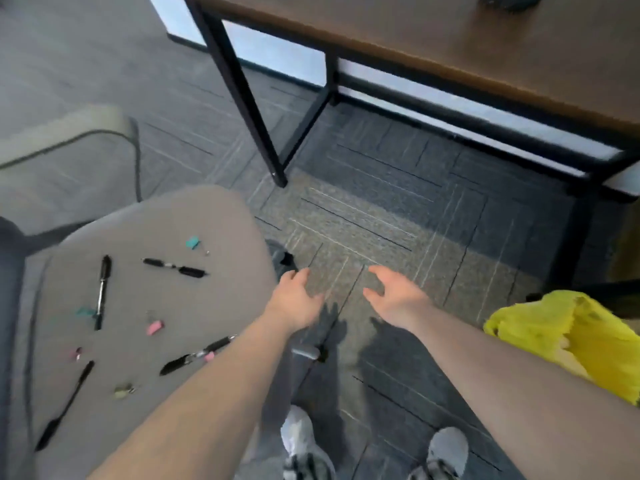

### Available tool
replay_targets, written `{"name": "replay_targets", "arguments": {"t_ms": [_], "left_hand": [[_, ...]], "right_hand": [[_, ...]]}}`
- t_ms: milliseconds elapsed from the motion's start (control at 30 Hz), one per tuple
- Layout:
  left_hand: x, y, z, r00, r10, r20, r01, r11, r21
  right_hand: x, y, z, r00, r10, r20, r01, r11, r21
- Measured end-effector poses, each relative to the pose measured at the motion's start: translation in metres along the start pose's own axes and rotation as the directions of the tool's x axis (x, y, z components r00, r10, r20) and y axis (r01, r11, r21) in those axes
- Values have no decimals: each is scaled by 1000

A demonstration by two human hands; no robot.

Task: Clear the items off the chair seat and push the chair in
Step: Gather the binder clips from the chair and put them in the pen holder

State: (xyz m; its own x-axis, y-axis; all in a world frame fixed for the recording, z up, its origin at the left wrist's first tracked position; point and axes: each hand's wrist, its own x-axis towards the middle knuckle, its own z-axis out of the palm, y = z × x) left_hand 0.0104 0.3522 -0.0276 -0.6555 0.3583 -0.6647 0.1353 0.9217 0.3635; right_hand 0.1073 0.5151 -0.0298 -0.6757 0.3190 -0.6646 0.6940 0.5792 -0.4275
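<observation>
Both hands hang empty over the carpet just right of the chair seat, the left hand and right hand each spread with fingers loosely curled, likely poised to start gathering. Black pens and small coloured clips lie scattered on the seat. The desk stands beyond the seat; a yellow bag lies well right of it.
</observation>
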Motion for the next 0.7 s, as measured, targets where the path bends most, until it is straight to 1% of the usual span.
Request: {"name": "replay_targets", "arguments": {"t_ms": [167, 333, 400, 533, 633, 700], "left_hand": [[-24, -93, -63, 992, -66, -105, 65, 998, -21], [-48, -181, -96, 952, -205, -225, 206, 978, -18], [-51, -208, -100, 938, -216, -272, 223, 975, -4], [-41, -238, -93, 927, -142, -348, 166, 985, 38], [-25, -247, -87, 948, -90, -304, 136, 982, 133], [-17, -250, -86, 959, -63, -275, 121, 973, 199]], "right_hand": [[8, -107, 41, 989, -133, 62, 139, 985, -102], [21, -189, 86, 959, -261, 109, 277, 944, -180], [29, -215, 102, 947, -312, 81, 323, 919, -228], [51, -256, 123, 916, -401, -32, 376, 882, -285], [73, -276, 132, 900, -419, -120, 362, 871, -331], [86, -287, 136, 890, -429, -155, 350, 860, -370]]}}
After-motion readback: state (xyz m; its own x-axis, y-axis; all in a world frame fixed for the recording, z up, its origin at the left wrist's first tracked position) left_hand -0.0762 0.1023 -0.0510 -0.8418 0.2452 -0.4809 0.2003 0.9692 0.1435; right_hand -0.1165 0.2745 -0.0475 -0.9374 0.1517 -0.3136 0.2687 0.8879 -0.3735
